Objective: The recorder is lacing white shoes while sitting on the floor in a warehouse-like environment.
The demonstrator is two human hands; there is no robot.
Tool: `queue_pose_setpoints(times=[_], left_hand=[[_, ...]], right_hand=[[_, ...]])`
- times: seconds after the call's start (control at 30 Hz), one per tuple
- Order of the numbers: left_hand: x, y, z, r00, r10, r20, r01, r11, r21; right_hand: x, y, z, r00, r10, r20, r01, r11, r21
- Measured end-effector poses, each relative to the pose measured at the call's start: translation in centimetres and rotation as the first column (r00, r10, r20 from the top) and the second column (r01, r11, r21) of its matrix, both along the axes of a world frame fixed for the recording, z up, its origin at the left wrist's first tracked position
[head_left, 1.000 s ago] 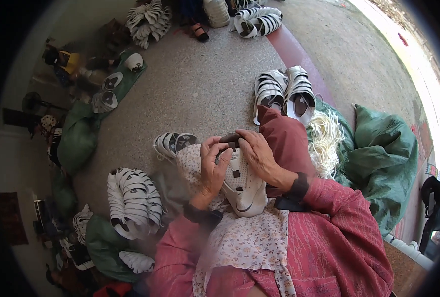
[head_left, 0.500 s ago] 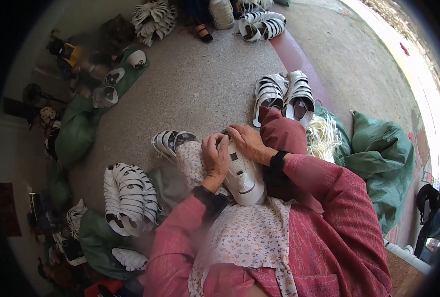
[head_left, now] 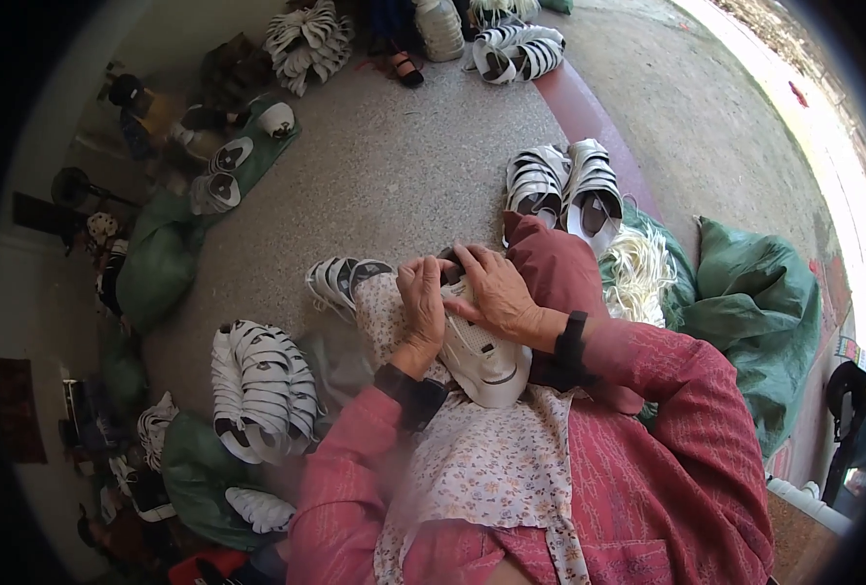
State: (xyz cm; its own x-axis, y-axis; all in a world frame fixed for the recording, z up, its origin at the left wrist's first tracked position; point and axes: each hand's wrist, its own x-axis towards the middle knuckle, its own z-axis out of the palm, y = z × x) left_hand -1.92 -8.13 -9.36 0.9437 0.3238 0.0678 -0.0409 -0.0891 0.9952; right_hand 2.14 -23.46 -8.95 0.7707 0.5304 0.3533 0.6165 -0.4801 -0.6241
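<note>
A white shoe upper [head_left: 483, 369] with a perforated front lies on my lap, its toe end pointing toward me. My left hand [head_left: 421, 304] is closed at the left side of its opening, thumb and fingers pinched together. My right hand [head_left: 499, 292] wraps over the other side, with its thumb stretched across the upper toward the left hand. Both hands touch the upper near its dark opening. What the left fingertips pinch, perhaps a lace or the edge, is too small to make out.
Nested stacks of white uppers [head_left: 263, 390] stand at my left, with more [head_left: 592, 195] beyond my right knee. A bundle of white laces [head_left: 637, 268] lies by a green sack [head_left: 756, 307] at right. Across the floor sits another person [head_left: 160, 112] by a green sheet.
My right hand has moved down over the upper, its thumb now reaching across toward the left. The left hand has shifted slightly, still pinched at the opening.
</note>
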Motion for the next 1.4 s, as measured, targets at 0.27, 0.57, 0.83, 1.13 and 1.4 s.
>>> queue_pose_setpoints(times=[0.27,0.57,0.83,1.13,1.4], left_hand=[[1.3,0.0,-4.0,0.985,0.17,0.022,-0.168,0.933,0.318],[-0.4,0.4,-2.1,0.989,0.141,-0.052,-0.117,0.937,0.328],[0.3,0.2,-2.7,0.984,0.174,-0.034,-0.14,0.881,0.453],[-0.3,2.3,-1.4,0.981,0.004,-0.192,0.059,0.945,0.322],[0.4,-1.2,4.6,0.91,-0.41,0.063,0.104,0.373,0.922]], right_hand=[[1.4,0.0,-1.1,0.99,0.062,-0.128,-0.07,0.996,-0.053],[0.2,-4.7,1.7,0.943,0.283,-0.176,-0.324,0.899,-0.294],[-1.0,-6.3,1.7,0.96,0.281,-0.025,-0.273,0.902,-0.334],[3.0,-12.1,4.1,0.736,0.385,-0.557,-0.097,0.874,0.476],[4.6,-31.5,-11.8,0.242,-0.278,-0.93,0.844,0.534,0.06]])
